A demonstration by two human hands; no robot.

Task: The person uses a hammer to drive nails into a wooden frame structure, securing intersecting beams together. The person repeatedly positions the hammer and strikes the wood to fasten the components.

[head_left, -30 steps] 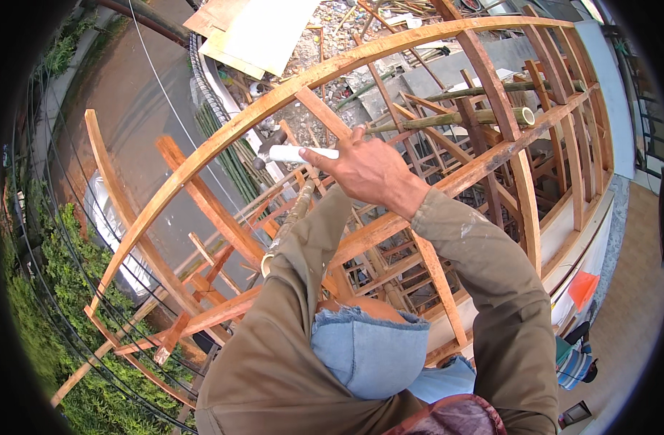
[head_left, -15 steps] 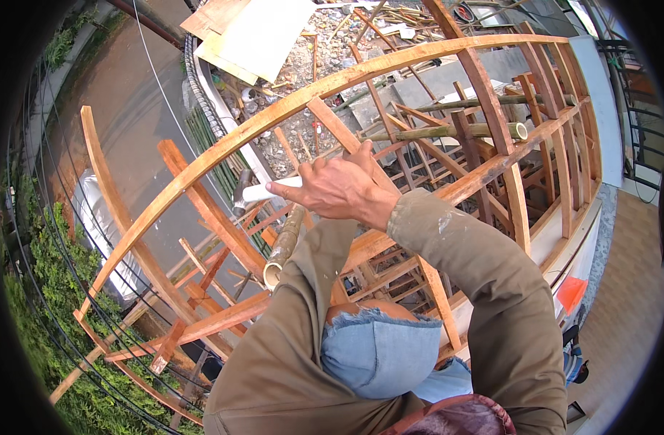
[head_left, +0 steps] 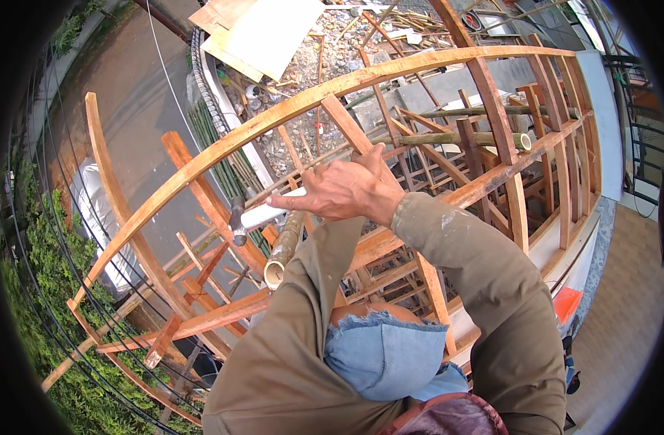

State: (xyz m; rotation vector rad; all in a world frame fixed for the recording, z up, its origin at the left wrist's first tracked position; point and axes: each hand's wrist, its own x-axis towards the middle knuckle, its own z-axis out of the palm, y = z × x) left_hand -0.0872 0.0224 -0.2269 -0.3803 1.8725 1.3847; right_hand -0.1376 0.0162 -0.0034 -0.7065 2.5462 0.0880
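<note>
My right hand [head_left: 350, 190] is closed round the white handle of a hammer [head_left: 263, 212]. One of its digits stretches along the handle, and the dark head hangs out to the left. Beyond and below this hand runs a wooden strut [head_left: 346, 125], joined at its far end to a long curved wooden rib [head_left: 281, 109]. From the lower left my left arm [head_left: 295, 290] reaches under the right wrist; the left hand is hidden there, its fingers and hold not visible. Close to the left sleeve lies a cut bamboo pole [head_left: 282, 254], its hollow end toward me.
The wooden frame surrounds me, with open gaps dropping to lower timbers. Another bamboo pole [head_left: 469, 139] crosses it at right. Black cables [head_left: 53, 283] pass at left over greenery. Far below are rubble and pale boards [head_left: 266, 36]. Near right is an orange-red piece [head_left: 566, 304].
The hammer's head has swung lower and its handle now slants more steeply. My right hand has shifted slightly, and the whole view has moved a little.
</note>
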